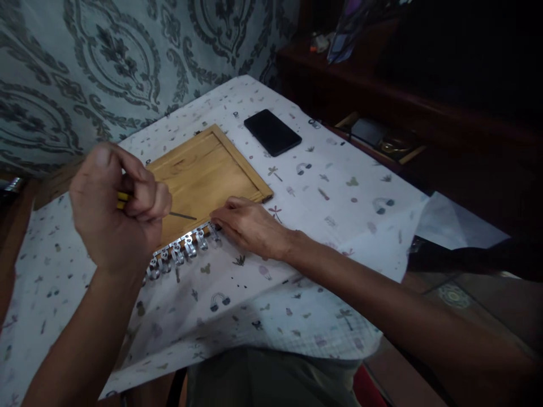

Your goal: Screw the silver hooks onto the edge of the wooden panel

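Observation:
A wooden panel [199, 175] with a raised rim lies on the patterned cloth. Along its near edge runs a metal strip with several shiny clips [189, 245]. My left hand [121, 206] is closed around a yellow-handled screwdriver [183, 215], held above the panel's left part, its thin dark shaft pointing right. At the right end of the metal strip, my right hand [250, 226] rests with its fingertips pressed together on the panel's near edge. Whatever those fingertips pinch, if anything, is hidden.
A black phone [272, 132] lies beyond the panel, to the right. The table's cloth [339, 198] hangs over the near edge. Patterned fabric [127, 62] rises behind on the left. At the right, an open drawer [382, 138] holds small items, and dark furniture stands behind.

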Available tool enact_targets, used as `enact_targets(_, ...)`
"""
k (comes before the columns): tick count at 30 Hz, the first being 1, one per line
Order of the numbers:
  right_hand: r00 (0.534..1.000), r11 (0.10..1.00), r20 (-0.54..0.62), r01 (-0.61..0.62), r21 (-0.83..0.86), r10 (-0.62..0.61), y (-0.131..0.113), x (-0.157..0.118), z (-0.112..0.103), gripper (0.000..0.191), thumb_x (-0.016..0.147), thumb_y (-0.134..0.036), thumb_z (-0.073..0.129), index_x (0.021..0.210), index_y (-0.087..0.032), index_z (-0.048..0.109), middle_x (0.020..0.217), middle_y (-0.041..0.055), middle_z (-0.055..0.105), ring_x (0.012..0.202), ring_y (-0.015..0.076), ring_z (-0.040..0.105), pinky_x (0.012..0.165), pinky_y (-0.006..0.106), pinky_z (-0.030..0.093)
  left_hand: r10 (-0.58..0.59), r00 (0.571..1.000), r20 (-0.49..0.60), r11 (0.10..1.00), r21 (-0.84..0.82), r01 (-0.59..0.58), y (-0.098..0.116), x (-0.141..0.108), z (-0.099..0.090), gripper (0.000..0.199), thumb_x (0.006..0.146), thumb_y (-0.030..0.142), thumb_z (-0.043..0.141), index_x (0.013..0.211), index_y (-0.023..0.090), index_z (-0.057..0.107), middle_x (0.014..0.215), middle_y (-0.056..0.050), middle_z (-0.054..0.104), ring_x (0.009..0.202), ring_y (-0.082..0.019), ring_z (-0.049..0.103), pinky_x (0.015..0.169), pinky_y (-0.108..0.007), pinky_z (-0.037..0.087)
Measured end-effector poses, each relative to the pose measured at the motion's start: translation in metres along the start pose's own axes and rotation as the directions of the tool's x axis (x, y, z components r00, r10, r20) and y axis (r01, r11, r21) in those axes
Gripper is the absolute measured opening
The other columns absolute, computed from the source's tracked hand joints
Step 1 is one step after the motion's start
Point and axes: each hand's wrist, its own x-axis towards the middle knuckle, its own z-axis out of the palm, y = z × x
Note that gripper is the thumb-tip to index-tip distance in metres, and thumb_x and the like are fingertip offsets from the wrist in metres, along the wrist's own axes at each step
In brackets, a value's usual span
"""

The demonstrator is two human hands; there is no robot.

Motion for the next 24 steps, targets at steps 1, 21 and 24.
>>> enact_targets(1, 1.0, 1.0, 0.004, 0.0, 0.004, 0.0, 0.0, 0.0, 0.0, 0.027, 0.103, -0.019, 0.042, 0.103, -0.012, 0.069, 0.089, 0.0088, 0.059, 0.085, 0.0193, 0.051, 0.079, 0.03, 0.042, -0.001, 1.0, 0.02, 1.0, -0.005, 0.001, -0.001, -0.003, 0.0, 0.039, 0.101, 0.022, 0.048, 0.065, 0.011, 0.059, 0.043, 0.007, 0.022, 0.035, -0.003, 0.009, 0.034, -0.022, 0.012)
enact_targets(21, 0.999, 0.999, -0.033, 0.043, -0.013, -0.043, 0.003, -0.002, 0.001, 0.029, 0.104, -0.02, 0.041, 0.109, -0.012, 0.068, 0.09, 0.0105, 0.063, 0.087, 0.021, 0.056, 0.079, 0.033, 0.046, 0.044, 0.971, -0.235, 0.934, 0.355, 0.044, 0.025, -0.065, -0.017, 0.034, 0.082, 0.043, 0.08, 0.065, 0.018, 0.063, 0.053, 0.005, 0.05, 0.037, -0.007, 0.029, 0.038, -0.028, 0.024)
enact_targets(24, 0.996, 0.998, -0.061, 0.066, 0.0, -0.066, 0.004, -0.003, 0.002, 0.032, 0.105, -0.02, 0.038, 0.111, -0.01, 0.068, 0.091, 0.0121, 0.066, 0.091, 0.0218, 0.058, 0.082, 0.034, 0.048, 0.04, 0.969, -0.243, 0.935, 0.35, 0.049, 0.027, -0.071, -0.024, 0.031, 0.085, 0.039, 0.076, 0.067, 0.018, 0.064, 0.053, 0.005, 0.047, 0.039, -0.007, 0.028, 0.038, -0.028, 0.026)
